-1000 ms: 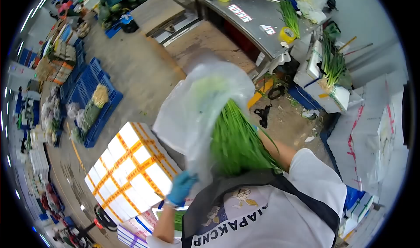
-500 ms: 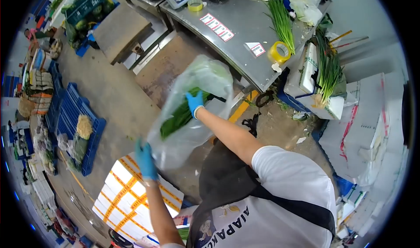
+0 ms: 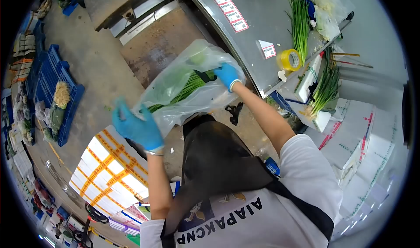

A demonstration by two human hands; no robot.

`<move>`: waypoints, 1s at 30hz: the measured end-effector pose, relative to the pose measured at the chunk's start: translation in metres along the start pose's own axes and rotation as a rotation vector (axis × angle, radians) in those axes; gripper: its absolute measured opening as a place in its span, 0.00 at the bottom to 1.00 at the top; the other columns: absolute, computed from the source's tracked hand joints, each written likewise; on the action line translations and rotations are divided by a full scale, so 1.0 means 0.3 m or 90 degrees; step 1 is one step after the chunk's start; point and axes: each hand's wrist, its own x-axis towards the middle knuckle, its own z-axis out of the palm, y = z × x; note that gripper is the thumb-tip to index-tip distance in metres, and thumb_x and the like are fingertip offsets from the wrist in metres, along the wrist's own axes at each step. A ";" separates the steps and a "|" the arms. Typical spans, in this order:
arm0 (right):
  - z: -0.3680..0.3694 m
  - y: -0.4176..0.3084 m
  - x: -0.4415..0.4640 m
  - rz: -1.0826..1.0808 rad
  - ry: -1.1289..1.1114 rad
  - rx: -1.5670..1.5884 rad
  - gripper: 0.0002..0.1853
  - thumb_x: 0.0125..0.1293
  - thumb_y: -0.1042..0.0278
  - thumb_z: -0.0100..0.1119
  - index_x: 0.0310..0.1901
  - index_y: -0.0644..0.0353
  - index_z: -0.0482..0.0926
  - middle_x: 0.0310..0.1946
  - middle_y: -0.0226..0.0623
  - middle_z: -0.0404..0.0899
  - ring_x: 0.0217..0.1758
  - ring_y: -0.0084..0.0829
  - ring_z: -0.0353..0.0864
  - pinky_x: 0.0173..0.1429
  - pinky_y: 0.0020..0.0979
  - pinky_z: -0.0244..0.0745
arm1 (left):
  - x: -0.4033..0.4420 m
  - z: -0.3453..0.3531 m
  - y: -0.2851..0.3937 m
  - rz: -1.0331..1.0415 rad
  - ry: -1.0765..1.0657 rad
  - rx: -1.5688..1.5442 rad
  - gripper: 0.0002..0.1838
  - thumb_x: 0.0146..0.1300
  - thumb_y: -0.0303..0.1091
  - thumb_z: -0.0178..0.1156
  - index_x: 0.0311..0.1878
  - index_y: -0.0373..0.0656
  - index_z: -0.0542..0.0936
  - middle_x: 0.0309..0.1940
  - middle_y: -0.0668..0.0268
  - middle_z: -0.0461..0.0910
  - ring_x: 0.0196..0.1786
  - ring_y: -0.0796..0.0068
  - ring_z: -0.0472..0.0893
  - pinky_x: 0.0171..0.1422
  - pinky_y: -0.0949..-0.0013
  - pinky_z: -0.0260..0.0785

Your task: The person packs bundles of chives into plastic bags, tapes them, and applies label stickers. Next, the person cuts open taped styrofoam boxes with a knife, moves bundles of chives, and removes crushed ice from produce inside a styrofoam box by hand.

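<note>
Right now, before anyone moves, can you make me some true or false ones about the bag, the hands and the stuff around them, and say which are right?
1. There are long green stalks inside the see-through bag. True.
2. The yellow tape roll is on the floor. False: it lies on the metal table.
3. The right hand wears a blue glove. True.
4. The left hand is closed in a fist. False: its fingers are spread, though a bit blurry.
5. The white boxes have orange stripes on them. True.
6. The blue pallet is bare. False: wrapped bundles lie on it.
</note>
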 end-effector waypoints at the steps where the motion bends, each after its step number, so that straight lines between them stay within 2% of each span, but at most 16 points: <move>1: 0.023 -0.029 -0.034 -0.001 -0.031 0.024 0.25 0.58 0.53 0.61 0.49 0.68 0.77 0.44 0.56 0.80 0.47 0.50 0.80 0.51 0.41 0.73 | -0.021 0.004 0.052 0.080 0.068 -0.052 0.25 0.56 0.31 0.64 0.59 0.42 0.74 0.49 0.51 0.76 0.50 0.55 0.77 0.55 0.58 0.68; 3: 0.112 0.005 -0.062 0.056 -0.051 -0.079 0.29 0.56 0.53 0.65 0.53 0.67 0.75 0.49 0.54 0.79 0.50 0.49 0.79 0.53 0.40 0.73 | -0.118 0.107 0.097 0.310 -0.157 -0.300 0.18 0.59 0.27 0.59 0.54 0.41 0.77 0.43 0.54 0.78 0.47 0.52 0.77 0.53 0.58 0.69; 4: 0.155 0.050 -0.063 0.081 -0.061 -0.131 0.31 0.55 0.52 0.67 0.55 0.66 0.75 0.51 0.54 0.78 0.51 0.48 0.79 0.54 0.40 0.73 | -0.173 0.182 0.128 0.284 -0.273 -0.388 0.16 0.60 0.25 0.57 0.53 0.40 0.77 0.41 0.54 0.78 0.46 0.51 0.77 0.52 0.58 0.70; 5: 0.222 0.152 -0.039 0.104 -0.075 -0.048 0.31 0.55 0.54 0.67 0.56 0.66 0.74 0.51 0.53 0.78 0.51 0.47 0.78 0.55 0.40 0.73 | -0.223 0.278 0.139 0.253 -0.388 -0.474 0.15 0.61 0.24 0.54 0.52 0.39 0.77 0.40 0.55 0.78 0.45 0.50 0.77 0.51 0.58 0.70; 7: 0.365 0.361 0.023 0.147 -0.108 0.118 0.32 0.55 0.57 0.68 0.58 0.65 0.72 0.53 0.51 0.77 0.52 0.44 0.77 0.57 0.39 0.72 | -0.307 0.548 0.092 0.231 -0.504 -0.346 0.15 0.61 0.26 0.55 0.52 0.39 0.76 0.46 0.52 0.77 0.48 0.49 0.76 0.53 0.59 0.70; 9: 0.284 0.207 -0.036 0.134 -0.107 0.065 0.25 0.58 0.62 0.64 0.56 0.64 0.75 0.51 0.46 0.78 0.51 0.39 0.76 0.56 0.37 0.71 | -0.296 0.679 0.078 0.193 -0.482 -0.242 0.20 0.60 0.30 0.55 0.56 0.40 0.72 0.54 0.53 0.74 0.57 0.52 0.72 0.60 0.55 0.64; 11: 0.236 0.194 -0.037 0.256 -0.242 0.228 0.22 0.59 0.63 0.62 0.54 0.63 0.76 0.52 0.46 0.78 0.52 0.40 0.76 0.58 0.36 0.69 | -0.296 0.754 0.045 0.212 -0.462 -0.193 0.27 0.58 0.33 0.58 0.62 0.43 0.68 0.61 0.56 0.68 0.64 0.53 0.66 0.66 0.51 0.56; 12: 0.237 0.213 -0.035 0.177 -0.262 0.052 0.20 0.62 0.63 0.58 0.55 0.61 0.76 0.50 0.41 0.78 0.51 0.36 0.75 0.56 0.33 0.69 | -0.297 0.769 0.018 0.221 -0.449 -0.165 0.30 0.58 0.35 0.59 0.65 0.44 0.66 0.64 0.58 0.65 0.67 0.54 0.62 0.69 0.49 0.52; 15: 0.265 0.265 -0.050 0.211 -0.063 0.133 0.16 0.62 0.60 0.59 0.50 0.56 0.78 0.39 0.36 0.79 0.33 0.28 0.73 0.37 0.28 0.70 | -0.287 0.762 -0.048 0.275 -0.541 -0.064 0.39 0.55 0.38 0.63 0.71 0.49 0.59 0.70 0.64 0.57 0.73 0.56 0.53 0.73 0.41 0.41; 17: 0.273 0.258 -0.055 0.234 0.052 0.224 0.15 0.63 0.58 0.58 0.49 0.54 0.79 0.36 0.34 0.80 0.26 0.24 0.71 0.29 0.26 0.69 | -0.293 0.791 -0.072 0.305 -0.510 -0.054 0.42 0.53 0.40 0.65 0.71 0.52 0.58 0.70 0.66 0.57 0.73 0.55 0.54 0.71 0.37 0.42; 19: 0.312 0.221 -0.036 0.231 0.077 0.268 0.15 0.63 0.58 0.58 0.49 0.55 0.78 0.35 0.33 0.80 0.24 0.23 0.70 0.29 0.25 0.69 | -0.290 0.806 -0.078 0.317 -0.496 -0.030 0.43 0.53 0.43 0.66 0.71 0.52 0.58 0.70 0.65 0.57 0.73 0.55 0.52 0.72 0.37 0.40; 22: 0.396 0.310 0.036 0.336 -0.145 0.311 0.17 0.63 0.59 0.59 0.51 0.56 0.78 0.38 0.33 0.80 0.28 0.25 0.73 0.31 0.27 0.72 | -0.290 0.812 -0.076 0.274 -0.490 -0.082 0.44 0.52 0.51 0.65 0.72 0.51 0.58 0.71 0.65 0.56 0.74 0.56 0.50 0.72 0.37 0.36; 25: 0.462 0.219 0.009 0.331 -0.152 0.244 0.18 0.61 0.60 0.61 0.51 0.59 0.77 0.41 0.35 0.80 0.30 0.27 0.74 0.33 0.27 0.73 | -0.273 0.867 -0.091 0.266 -0.519 -0.034 0.46 0.52 0.58 0.63 0.72 0.51 0.58 0.71 0.65 0.55 0.75 0.56 0.49 0.72 0.37 0.34; 27: 0.554 0.302 0.029 0.069 -0.034 0.165 0.20 0.60 0.59 0.62 0.50 0.62 0.77 0.36 0.35 0.79 0.31 0.28 0.74 0.33 0.30 0.73 | -0.237 0.905 -0.113 0.308 -0.484 0.018 0.44 0.52 0.59 0.62 0.70 0.52 0.61 0.71 0.64 0.55 0.74 0.57 0.50 0.72 0.36 0.36; 29: 0.461 0.221 -0.007 0.177 -0.161 0.143 0.20 0.61 0.58 0.62 0.49 0.63 0.77 0.33 0.35 0.78 0.31 0.27 0.73 0.33 0.32 0.72 | -0.202 0.951 -0.154 0.358 -0.404 0.033 0.42 0.52 0.57 0.63 0.68 0.52 0.64 0.70 0.64 0.57 0.73 0.56 0.53 0.71 0.35 0.37; 30: 0.403 0.153 -0.026 0.231 -0.215 0.115 0.19 0.63 0.56 0.60 0.48 0.63 0.78 0.30 0.33 0.77 0.31 0.27 0.72 0.32 0.31 0.71 | -0.179 0.941 -0.158 0.348 -0.430 0.032 0.40 0.51 0.56 0.64 0.67 0.51 0.65 0.68 0.64 0.59 0.72 0.56 0.55 0.71 0.36 0.39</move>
